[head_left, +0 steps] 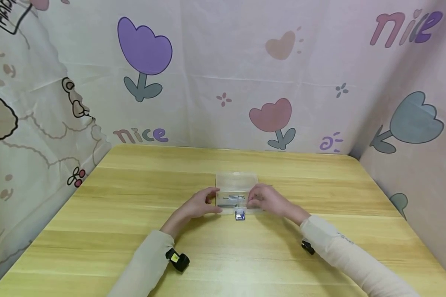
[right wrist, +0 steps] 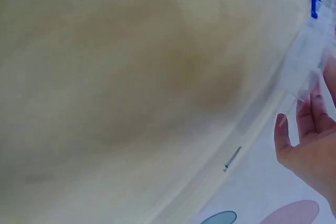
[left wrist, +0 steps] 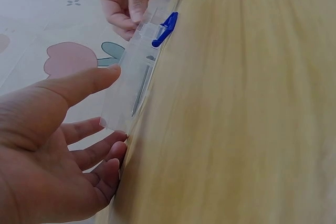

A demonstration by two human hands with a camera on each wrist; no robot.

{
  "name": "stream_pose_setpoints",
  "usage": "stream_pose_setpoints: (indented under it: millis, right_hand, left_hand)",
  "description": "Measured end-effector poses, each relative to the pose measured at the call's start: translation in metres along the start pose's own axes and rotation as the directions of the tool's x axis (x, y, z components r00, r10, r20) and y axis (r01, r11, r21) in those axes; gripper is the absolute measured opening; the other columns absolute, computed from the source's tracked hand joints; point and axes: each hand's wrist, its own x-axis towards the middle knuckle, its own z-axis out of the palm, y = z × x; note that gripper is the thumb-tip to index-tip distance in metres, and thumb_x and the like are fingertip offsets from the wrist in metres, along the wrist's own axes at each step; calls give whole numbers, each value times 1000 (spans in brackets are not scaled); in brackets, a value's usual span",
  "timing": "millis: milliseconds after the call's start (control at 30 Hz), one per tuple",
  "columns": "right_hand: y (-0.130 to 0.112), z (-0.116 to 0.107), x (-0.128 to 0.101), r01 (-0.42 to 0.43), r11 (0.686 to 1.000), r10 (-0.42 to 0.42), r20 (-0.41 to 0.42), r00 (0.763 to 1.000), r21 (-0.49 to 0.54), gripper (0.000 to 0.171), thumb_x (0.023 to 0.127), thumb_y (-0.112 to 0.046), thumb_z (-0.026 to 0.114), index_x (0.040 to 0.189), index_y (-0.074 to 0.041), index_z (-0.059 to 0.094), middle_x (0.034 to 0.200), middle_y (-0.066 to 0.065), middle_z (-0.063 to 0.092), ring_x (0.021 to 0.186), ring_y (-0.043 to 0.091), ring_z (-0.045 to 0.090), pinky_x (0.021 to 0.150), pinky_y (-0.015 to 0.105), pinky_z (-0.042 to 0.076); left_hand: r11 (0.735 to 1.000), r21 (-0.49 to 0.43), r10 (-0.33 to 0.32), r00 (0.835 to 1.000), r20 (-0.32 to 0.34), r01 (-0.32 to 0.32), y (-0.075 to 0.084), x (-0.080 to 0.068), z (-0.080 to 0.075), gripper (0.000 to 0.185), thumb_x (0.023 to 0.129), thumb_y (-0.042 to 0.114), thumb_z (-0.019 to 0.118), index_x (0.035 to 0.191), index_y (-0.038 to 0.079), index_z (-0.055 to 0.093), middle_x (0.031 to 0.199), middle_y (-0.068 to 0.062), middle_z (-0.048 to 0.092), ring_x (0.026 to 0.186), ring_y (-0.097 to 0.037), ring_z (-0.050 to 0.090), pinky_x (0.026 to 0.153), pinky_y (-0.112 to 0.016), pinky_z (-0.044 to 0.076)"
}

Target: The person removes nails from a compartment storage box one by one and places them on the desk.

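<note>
A clear plastic box (head_left: 237,194) of screws (head_left: 233,197) sits mid-counter (head_left: 134,214), lid raised. The left hand (head_left: 202,203) steadies the box's left end with relaxed fingers; the right hand (head_left: 264,201) pinches its right end. Judging by the blue latch (head_left: 240,216) hanging free, shutting the lid looks next.

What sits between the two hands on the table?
A clear plastic box holding screws, its blue latch facing the person, between left hand and right hand; head view.

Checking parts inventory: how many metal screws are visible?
3 at least: two screws inside the clear box, one loose screw on the table; hands may hide others.
</note>
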Motion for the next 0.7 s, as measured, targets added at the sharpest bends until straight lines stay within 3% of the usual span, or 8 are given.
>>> stream_pose_setpoints:
  millis: [367, 567, 700]
  right_hand:
    - [3, -20, 4, -81, 996, 83, -39, 996, 31, 5, 91, -3, 64, 87, -2, 67, 81, 0, 63, 75, 12, 54, 71, 30, 49]
    - [13, -29, 1, -99, 995, 99, -73, 992, -1, 8, 91, 1, 63, 97, 4, 68, 89, 7, 66, 81, 17, 57, 74, 35, 50]
    - [21, -36, -2, -97, 995, 92, -125, 988, -31, 8, 91, 1, 62, 96, 4, 67, 90, 6, 66, 81, 19, 58, 72, 38, 50]
  left_hand:
    - [1000, 14, 2, 1000, -5, -2, 2, 0, -2, 69, 80, 16, 80, 141, 7, 48, 135, -14, 52, 101, -25, 47, 82, -38, 41]
    - [1000, 6, 1, 1000, -1, -1, 0, 1, -2, 70, 79, 16, 80, 141, 6, 48, 134, -13, 52, 100, -25, 47, 80, -37, 41]
    - [1000, 4, -1, 1000, 4, 1, -1, 1, -1, 71, 79, 16, 80, 141, 6, 48, 134, -13, 52, 100, -25, 47, 79, -37, 41]
